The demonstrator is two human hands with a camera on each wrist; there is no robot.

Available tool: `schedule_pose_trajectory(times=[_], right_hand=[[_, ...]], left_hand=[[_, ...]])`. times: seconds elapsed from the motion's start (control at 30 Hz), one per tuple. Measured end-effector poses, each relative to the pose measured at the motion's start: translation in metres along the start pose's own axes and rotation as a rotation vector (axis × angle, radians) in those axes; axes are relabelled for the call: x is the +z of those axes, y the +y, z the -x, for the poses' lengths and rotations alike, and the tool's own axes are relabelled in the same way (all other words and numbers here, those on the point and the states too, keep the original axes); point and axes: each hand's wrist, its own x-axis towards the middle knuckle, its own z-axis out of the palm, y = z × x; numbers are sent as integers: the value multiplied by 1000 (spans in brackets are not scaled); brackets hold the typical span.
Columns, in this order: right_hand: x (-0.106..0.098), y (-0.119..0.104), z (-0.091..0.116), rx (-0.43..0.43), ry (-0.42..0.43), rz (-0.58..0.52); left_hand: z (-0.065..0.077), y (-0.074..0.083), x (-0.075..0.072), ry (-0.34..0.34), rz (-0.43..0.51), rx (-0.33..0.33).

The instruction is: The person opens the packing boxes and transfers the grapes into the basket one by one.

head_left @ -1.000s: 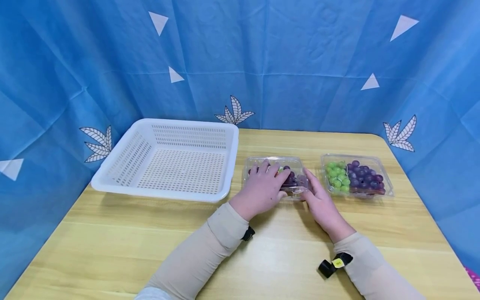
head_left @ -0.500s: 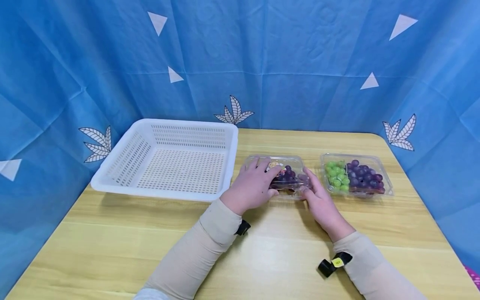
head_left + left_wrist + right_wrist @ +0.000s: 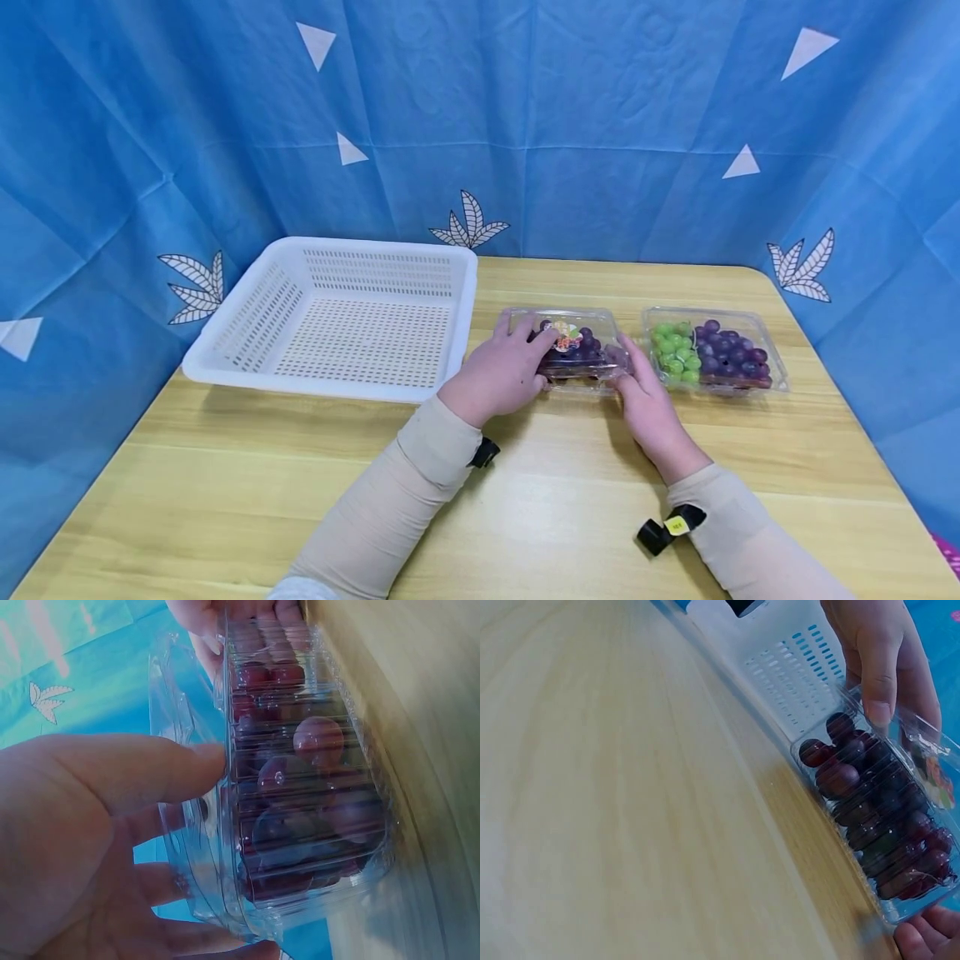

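A clear plastic clamshell box [image 3: 597, 318] of dark purple grapes [image 3: 870, 787] sits on the wooden table, a colourful sticker [image 3: 564, 336] on its lid. My left hand [image 3: 497, 377] holds the box's left part, fingers spread over the lid and thumb at the front rim. In the left wrist view the thumb presses near the seam between lid and base. At the box's right end, my right hand [image 3: 651, 408] grips the side with thumb in front and fingers behind. The left hand covers part of the sticker and grapes.
A white perforated plastic basket [image 3: 330, 385] stands to the left with nothing in it. A second clear box [image 3: 776, 367] of green and purple grapes sits at right. Blue patterned curtain [image 3: 600, 100] hangs behind the wooden table [image 3: 225, 492].
My left hand has slid left across the lid, uncovering the sticker and more purple grapes. Lately the box and right fingers have shifted slightly right.
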Motion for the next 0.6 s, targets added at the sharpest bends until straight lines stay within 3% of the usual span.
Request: schedule_pose_trajectory(times=[0.3,0.6], right_hand=[[-1,0,0,-38,-27,-13],[-1,3,-1,-51,-33,17]], left_hand=[[-1,3,1,17,-22,2],[-3,3,3,105,-86,33]])
